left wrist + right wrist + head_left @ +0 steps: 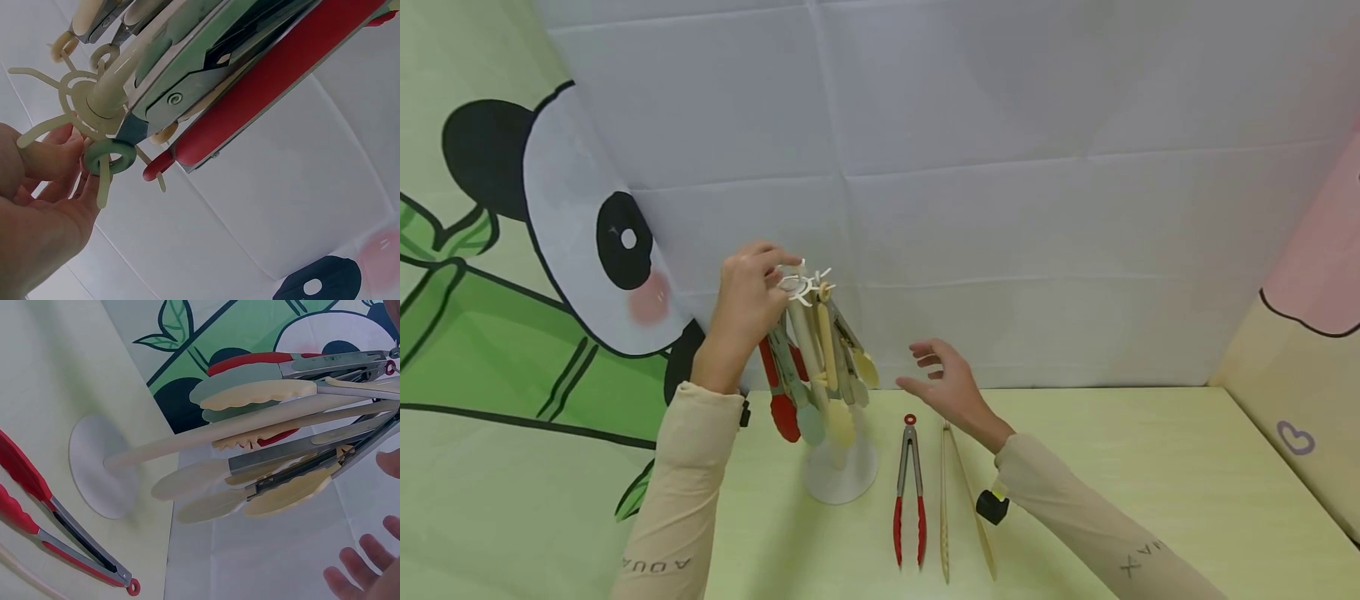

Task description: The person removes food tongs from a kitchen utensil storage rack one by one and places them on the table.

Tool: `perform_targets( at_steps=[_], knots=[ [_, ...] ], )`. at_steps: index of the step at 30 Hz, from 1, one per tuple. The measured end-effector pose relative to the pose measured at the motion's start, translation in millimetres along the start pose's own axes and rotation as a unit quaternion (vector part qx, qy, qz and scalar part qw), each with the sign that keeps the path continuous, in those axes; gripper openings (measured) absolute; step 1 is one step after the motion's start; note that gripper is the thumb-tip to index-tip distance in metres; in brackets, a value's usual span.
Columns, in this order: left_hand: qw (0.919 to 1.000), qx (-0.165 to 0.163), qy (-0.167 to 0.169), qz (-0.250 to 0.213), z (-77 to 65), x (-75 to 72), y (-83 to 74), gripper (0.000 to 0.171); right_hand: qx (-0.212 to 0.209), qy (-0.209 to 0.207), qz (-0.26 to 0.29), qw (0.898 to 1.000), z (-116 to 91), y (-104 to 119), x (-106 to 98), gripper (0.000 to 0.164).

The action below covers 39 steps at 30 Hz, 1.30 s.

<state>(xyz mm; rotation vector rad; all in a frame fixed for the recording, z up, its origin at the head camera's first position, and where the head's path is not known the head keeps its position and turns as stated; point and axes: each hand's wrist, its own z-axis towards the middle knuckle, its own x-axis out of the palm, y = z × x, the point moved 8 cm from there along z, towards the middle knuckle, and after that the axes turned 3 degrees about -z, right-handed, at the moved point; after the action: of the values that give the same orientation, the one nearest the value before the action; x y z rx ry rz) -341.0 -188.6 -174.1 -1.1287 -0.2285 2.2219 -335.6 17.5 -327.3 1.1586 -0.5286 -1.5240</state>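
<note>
A white utensil rack (840,477) with a round base stands at the table's back left, and several tongs hang from its hooked top. My left hand (747,293) is at that top; in the left wrist view its thumb and fingers pinch the hook ring (64,94) beside the green hanging loop (110,157) of one pair. Red tongs (784,417), green tongs (810,423) and cream tongs (839,423) hang there. To the right of the rack, my right hand (951,385) hovers with loosely bent fingers, holding nothing and apart from the tongs.
Red-tipped metal tongs (910,487) lie spread on the pale table (1120,500), with light wooden tongs (945,517) to their right. A white cloth wall (1000,208) rises behind the table's back edge. A printed panda cloth (572,225) hangs at the left.
</note>
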Motion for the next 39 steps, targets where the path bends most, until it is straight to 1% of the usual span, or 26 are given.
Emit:
perform_targets(
  at_steps=[5,12,14,21,31,32,39],
  knots=[
    [1.0,0.002,0.003,-0.001,0.2,-0.4,-0.6,0.051,-0.022,0.003,0.002,1.0,4,7,3,0.045],
    [0.9998,-0.01,0.01,-0.015,-2.3,-0.6,4.0,0.051,-0.034,0.02,0.013,0.999,16,-15,20,0.056],
    [0.9998,-0.01,0.008,-0.016,-3.0,-0.6,4.7,0.052,-0.039,0.023,0.01,0.999,17,-16,24,0.057],
    [0.9997,-0.008,-0.003,-0.023,-3.6,-1.6,5.0,0.053,-0.049,0.031,0.014,0.998,23,-10,36,0.064],
    [0.9997,-0.009,-0.004,-0.022,-2.8,-1.6,4.4,0.053,-0.058,0.034,0.009,0.998,32,-3,50,0.071],
    [0.9997,-0.01,-0.004,-0.022,-2.7,-1.5,4.8,0.053,-0.061,0.032,0.008,0.998,32,-1,51,0.071],
    [0.9997,-0.009,-0.003,-0.025,-2.1,-0.8,6.0,0.051,-0.062,0.03,0.028,0.997,25,36,46,0.069]
  ],
)
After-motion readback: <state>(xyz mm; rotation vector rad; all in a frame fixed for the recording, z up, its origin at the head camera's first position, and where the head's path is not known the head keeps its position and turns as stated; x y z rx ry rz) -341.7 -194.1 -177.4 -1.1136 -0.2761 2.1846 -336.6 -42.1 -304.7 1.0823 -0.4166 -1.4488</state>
